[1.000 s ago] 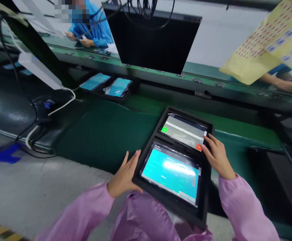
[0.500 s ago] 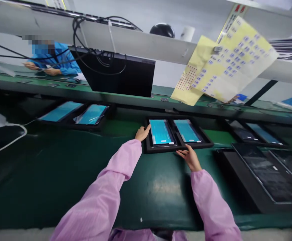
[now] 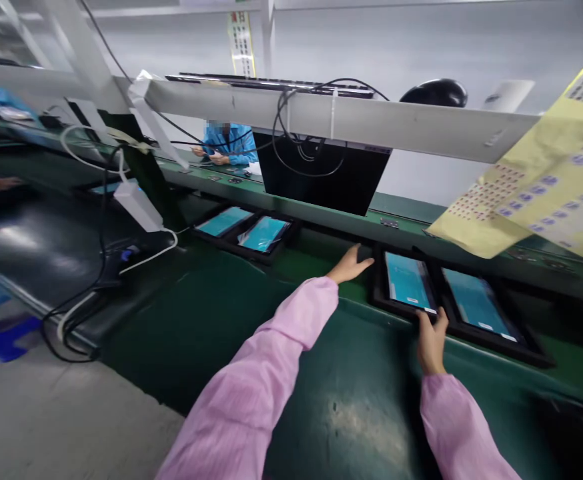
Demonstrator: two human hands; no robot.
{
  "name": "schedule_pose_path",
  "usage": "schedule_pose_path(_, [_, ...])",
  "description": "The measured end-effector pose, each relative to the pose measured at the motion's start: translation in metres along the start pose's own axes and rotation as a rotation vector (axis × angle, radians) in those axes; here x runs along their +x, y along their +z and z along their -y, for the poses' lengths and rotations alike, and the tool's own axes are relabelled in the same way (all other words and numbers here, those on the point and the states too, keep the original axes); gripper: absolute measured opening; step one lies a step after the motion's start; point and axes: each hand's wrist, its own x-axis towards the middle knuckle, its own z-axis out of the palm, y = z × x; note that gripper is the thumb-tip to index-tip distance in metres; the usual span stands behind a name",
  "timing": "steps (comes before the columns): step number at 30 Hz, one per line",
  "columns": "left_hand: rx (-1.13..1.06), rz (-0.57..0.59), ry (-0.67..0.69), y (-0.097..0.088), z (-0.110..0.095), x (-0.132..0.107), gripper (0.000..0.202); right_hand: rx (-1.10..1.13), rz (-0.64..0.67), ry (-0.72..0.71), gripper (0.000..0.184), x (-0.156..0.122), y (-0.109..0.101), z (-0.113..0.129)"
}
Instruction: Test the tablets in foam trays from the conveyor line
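A black tray (image 3: pixel 377 285) with two flat screens lies on the green bench. The left screen (image 3: pixel 407 279) and the right screen (image 3: pixel 476 300) are lit-looking blue, each with small white labels along its near edge. My left hand (image 3: pixel 350 265) is just left of the tray, fingers spread and holding nothing. At the tray's front edge is my right hand (image 3: pixel 431 341), thumb and a finger apart, their tips against the rim near the left screen. Its other fingers are hard to make out.
Another black tray (image 3: pixel 231 243) with two blue screens sits further left. A white power adapter (image 3: pixel 139 205) and cables hang beyond it. Behind stand a black monitor (image 3: pixel 319 175) and a person in blue (image 3: pixel 229 143). Yellow label sheets (image 3: pixel 481 207) hang at right.
The view has swung left. My left hand has come off the tray's left side. The tray sits further back, and my right hand stays at its front edge.
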Motion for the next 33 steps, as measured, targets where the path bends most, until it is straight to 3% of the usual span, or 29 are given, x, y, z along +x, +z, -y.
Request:
schedule_pose_path(3, [0.197,-0.155,-0.121,-0.053,0.061,-0.031,0.047,0.045,-0.036,0.112,0.076,-0.025,-0.012,-0.006])
schedule_pose_path(6, [0.37,-0.257,-0.302,-0.093,0.123,-0.057,0.04,0.056,0.005,0.121,0.071,-0.052,-0.016,-0.008])
schedule_pose_path(9, [0.477,-0.24,-0.331,-0.106,0.159,-0.07,0.034,0.045,0.082,0.061,0.065,-0.076,-0.006,-0.005])
schedule_pose_path(12, [0.53,-0.202,-0.292,-0.1,0.17,-0.069,0.031,-0.001,0.188,-0.033,0.055,-0.091,0.006,0.0])
schedule_pose_path(16, [0.549,-0.163,-0.247,-0.09,0.17,-0.06,0.026,-0.08,0.256,-0.127,0.05,-0.096,0.009,0.004])
schedule_pose_path(19, [0.527,-0.13,-0.202,-0.096,0.168,-0.052,0.017,-0.107,0.265,-0.164,0.047,-0.094,0.009,0.004])
schedule_pose_path(24, [0.448,-0.091,-0.06,-0.141,0.151,-0.048,0.016,-0.101,0.254,-0.18,0.046,-0.089,0.009,0.004])
schedule_pose_path(27, [0.39,-0.025,0.058,-0.161,0.131,-0.074,0.024,-0.068,0.242,-0.16,0.045,-0.089,0.009,0.007])
schedule_pose_path(29, [0.345,0.058,0.137,-0.149,0.112,-0.113,0.029,-0.046,0.229,-0.138,0.044,-0.091,0.01,0.01])
schedule_pose_path(30, [0.322,0.097,0.17,-0.133,0.1,-0.138,0.031,-0.034,0.216,-0.122,0.045,-0.091,0.011,0.011])
schedule_pose_path(33, [0.221,0.188,0.256,-0.057,0.049,-0.229,0.033,0.006,0.113,-0.064,0.047,-0.089,0.011,0.014])
